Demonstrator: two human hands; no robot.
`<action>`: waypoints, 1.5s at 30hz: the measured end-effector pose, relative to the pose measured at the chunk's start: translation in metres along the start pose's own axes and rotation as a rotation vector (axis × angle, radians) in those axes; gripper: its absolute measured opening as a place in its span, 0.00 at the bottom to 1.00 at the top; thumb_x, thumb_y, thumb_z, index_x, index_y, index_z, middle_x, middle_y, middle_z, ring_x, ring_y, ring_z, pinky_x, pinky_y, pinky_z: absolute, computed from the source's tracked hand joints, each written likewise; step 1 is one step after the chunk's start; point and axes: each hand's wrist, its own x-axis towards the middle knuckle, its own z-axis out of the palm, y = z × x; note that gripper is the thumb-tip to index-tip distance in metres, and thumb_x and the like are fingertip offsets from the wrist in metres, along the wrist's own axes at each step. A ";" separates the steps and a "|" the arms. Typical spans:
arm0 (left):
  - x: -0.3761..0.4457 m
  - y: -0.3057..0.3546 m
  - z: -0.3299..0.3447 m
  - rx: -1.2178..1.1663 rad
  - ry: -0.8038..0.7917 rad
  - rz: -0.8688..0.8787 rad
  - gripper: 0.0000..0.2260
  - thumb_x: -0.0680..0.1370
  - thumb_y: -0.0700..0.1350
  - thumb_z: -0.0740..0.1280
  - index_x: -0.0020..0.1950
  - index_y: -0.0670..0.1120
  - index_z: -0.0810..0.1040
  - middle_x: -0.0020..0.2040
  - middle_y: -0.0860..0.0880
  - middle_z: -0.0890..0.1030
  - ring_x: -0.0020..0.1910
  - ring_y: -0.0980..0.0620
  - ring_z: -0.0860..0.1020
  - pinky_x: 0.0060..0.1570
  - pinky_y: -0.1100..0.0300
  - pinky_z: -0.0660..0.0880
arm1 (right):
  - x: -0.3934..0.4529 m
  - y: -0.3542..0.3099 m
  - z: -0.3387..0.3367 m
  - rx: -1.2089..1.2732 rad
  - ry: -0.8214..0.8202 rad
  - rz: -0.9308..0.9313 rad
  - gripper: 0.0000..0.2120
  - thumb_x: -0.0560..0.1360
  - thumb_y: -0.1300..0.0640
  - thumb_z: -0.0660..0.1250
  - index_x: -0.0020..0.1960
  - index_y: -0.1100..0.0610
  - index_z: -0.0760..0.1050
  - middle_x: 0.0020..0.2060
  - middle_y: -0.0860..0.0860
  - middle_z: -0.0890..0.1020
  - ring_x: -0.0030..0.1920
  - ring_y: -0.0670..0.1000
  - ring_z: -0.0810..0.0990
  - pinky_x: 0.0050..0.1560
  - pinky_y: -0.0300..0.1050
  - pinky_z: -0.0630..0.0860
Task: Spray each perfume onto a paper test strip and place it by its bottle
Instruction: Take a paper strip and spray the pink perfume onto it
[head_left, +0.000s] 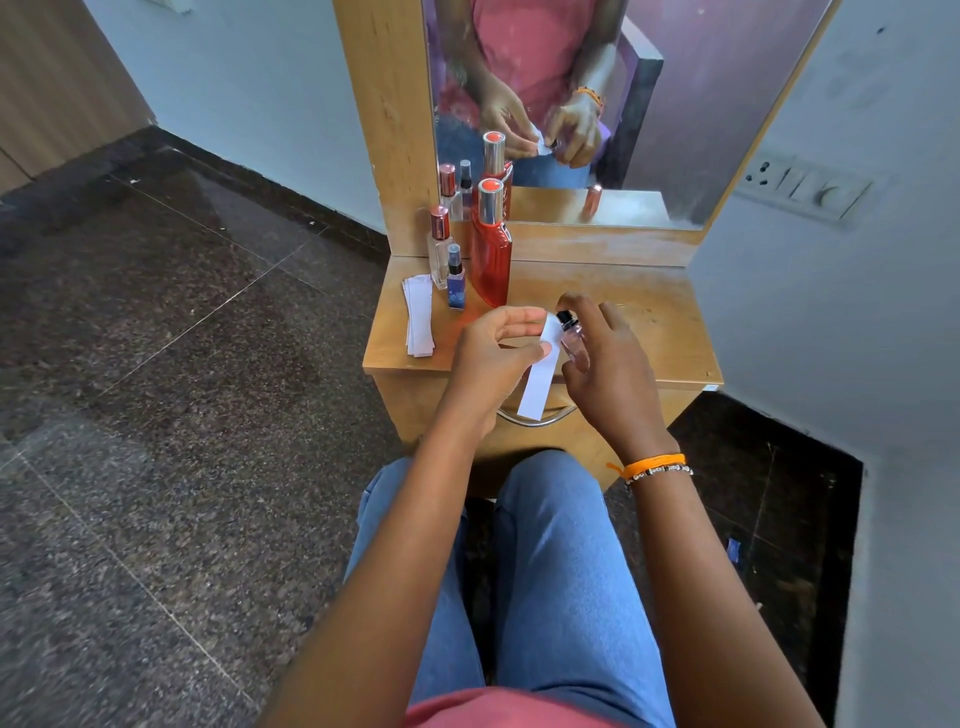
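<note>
Left hand (493, 351) pinches one paper strip (540, 371) beside the small bottle (571, 338) gripped by right hand (608, 364); three bottles (491, 244) stand on the tabletop (649, 312).

The scene is evenly lit by soft, diffuse daylight; no lamp is seen. Shadows are faint. A red glow is cast onto the counter (649, 312) beneath the red bottle (491, 254), near the left edge. Dull sheen is shown on the polished floor (182, 364). The mirror (597, 104) is hazy and smudged, so its reflection is softened. Wide-angle distortion is marked: the walls and the mirror frame are bowed and splayed toward the picture edges. Focus is acceptable at centre; slight softness is noted on the fingers (519, 317).
</note>
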 end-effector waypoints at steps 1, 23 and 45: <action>0.000 0.000 0.000 -0.002 0.000 0.000 0.14 0.73 0.36 0.70 0.56 0.49 0.79 0.52 0.52 0.81 0.53 0.56 0.78 0.46 0.63 0.75 | 0.000 0.000 0.000 0.006 -0.004 0.007 0.27 0.69 0.69 0.64 0.63 0.48 0.66 0.54 0.53 0.75 0.48 0.58 0.76 0.38 0.56 0.79; 0.043 -0.008 0.028 0.338 0.187 0.075 0.09 0.75 0.36 0.66 0.52 0.42 0.83 0.52 0.45 0.83 0.52 0.49 0.79 0.47 0.62 0.75 | 0.007 0.014 -0.007 0.259 0.058 0.088 0.31 0.65 0.71 0.62 0.64 0.49 0.66 0.44 0.49 0.73 0.41 0.40 0.72 0.40 0.23 0.66; 0.031 -0.023 0.026 0.801 0.249 0.315 0.13 0.78 0.47 0.64 0.62 0.53 0.77 0.61 0.50 0.71 0.57 0.51 0.64 0.54 0.62 0.58 | 0.012 0.018 0.003 0.606 0.109 0.110 0.22 0.76 0.67 0.61 0.65 0.52 0.61 0.39 0.53 0.74 0.39 0.44 0.72 0.42 0.31 0.70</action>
